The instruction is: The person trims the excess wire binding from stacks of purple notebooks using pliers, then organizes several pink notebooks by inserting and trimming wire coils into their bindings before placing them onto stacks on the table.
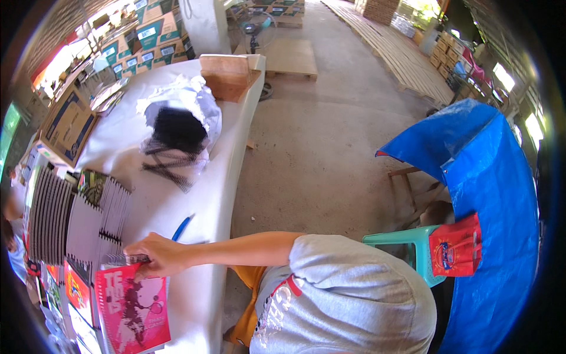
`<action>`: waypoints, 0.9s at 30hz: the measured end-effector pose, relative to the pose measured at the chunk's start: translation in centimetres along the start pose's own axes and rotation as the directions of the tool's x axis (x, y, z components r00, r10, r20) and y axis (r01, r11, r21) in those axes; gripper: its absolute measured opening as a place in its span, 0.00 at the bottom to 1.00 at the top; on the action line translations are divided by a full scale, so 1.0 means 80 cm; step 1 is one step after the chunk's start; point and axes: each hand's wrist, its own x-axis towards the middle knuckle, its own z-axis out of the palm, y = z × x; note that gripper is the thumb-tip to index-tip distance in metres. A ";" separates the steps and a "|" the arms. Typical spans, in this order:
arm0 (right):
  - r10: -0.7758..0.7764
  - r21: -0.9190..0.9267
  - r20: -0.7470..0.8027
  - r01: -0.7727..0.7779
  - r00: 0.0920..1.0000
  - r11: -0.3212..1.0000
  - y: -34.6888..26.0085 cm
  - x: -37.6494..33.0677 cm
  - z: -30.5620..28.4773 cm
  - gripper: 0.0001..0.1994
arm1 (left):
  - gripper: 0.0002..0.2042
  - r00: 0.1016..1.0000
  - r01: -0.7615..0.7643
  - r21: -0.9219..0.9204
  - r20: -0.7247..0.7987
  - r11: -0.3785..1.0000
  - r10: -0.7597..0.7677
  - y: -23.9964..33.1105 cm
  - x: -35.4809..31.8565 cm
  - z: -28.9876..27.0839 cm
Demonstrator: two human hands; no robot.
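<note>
My right hand (156, 255) reaches across to the left side of the table, fingers closed at the top edge of a pink spiral notebook (132, 307). The notebook has a dark splash figure and a racket on its cover. Under and beside it lie other spiral notebooks, one with a red and orange cover (78, 289). Tall stacks of wire-bound notebooks (50, 215) stand just beyond. A blue pen (182, 228) lies on the table near my wrist. My left hand is not in view.
On the white-covered table (206, 206) sit black binding wires (177, 130) on crumpled white wrapping, a wooden block (224, 76) and a cardboard box (66, 127). To the right are a green stool (401, 237) with a red bag (456, 246) and a blue tarp (495, 194).
</note>
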 end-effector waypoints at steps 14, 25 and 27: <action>0.199 -0.322 0.406 -0.065 0.892 0.945 0.048 -0.066 0.053 0.43 | 0.29 0.994 0.098 -0.188 -0.037 0.977 -0.107 -0.003 -0.042 0.002; 0.011 -0.469 0.492 0.254 0.870 0.846 0.028 -0.063 0.041 0.42 | 0.29 0.980 0.200 -0.330 0.053 0.922 -0.194 -0.001 -0.058 0.003; 0.030 -0.493 0.488 0.248 0.872 0.834 0.038 -0.063 0.040 0.41 | 0.29 0.980 0.196 -0.352 0.058 0.915 -0.188 0.006 -0.056 0.006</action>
